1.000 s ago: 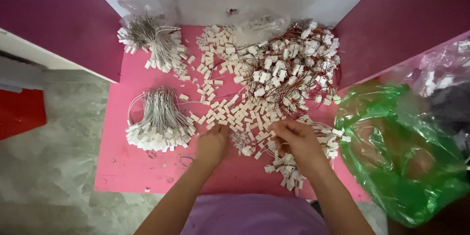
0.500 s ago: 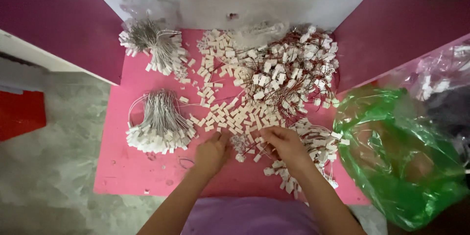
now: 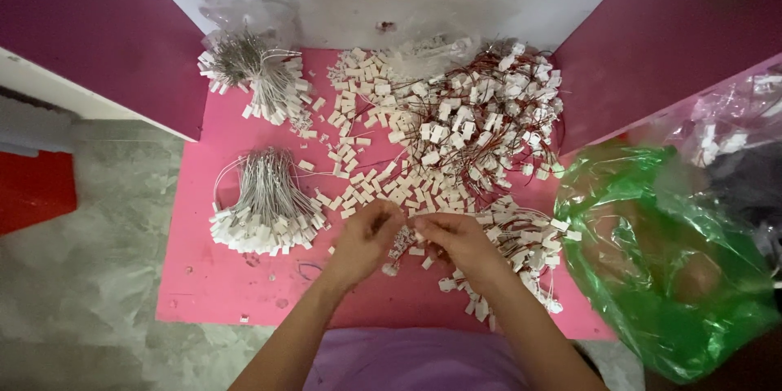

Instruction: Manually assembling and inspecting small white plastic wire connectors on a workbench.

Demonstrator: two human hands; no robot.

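Note:
On a pink table [image 3: 204, 293], my left hand [image 3: 364, 240] and my right hand [image 3: 458, 243] meet near the front middle. Between their fingertips is a small white plastic connector on thin wires [image 3: 401, 243], pinched from both sides. Just beyond the hands lies a heap of loose white connector housings [image 3: 383, 183]. A tangled pile of wired connectors [image 3: 489, 114] fills the back right. Finished wired pieces [image 3: 521, 248] lie under and beside my right forearm.
Two tidy bundles of grey wires with white ends lie on the left: one near [image 3: 265, 212], one far [image 3: 257, 73]. A green plastic bag [image 3: 652, 252] stands at the right. Clear plastic bags [image 3: 244, 8] sit at the back. Dark pink side panels flank the table.
Both hands have drawn together at the front middle. My right hand came left from the pile by my forearm, and the two now pinch one wired connector between them.

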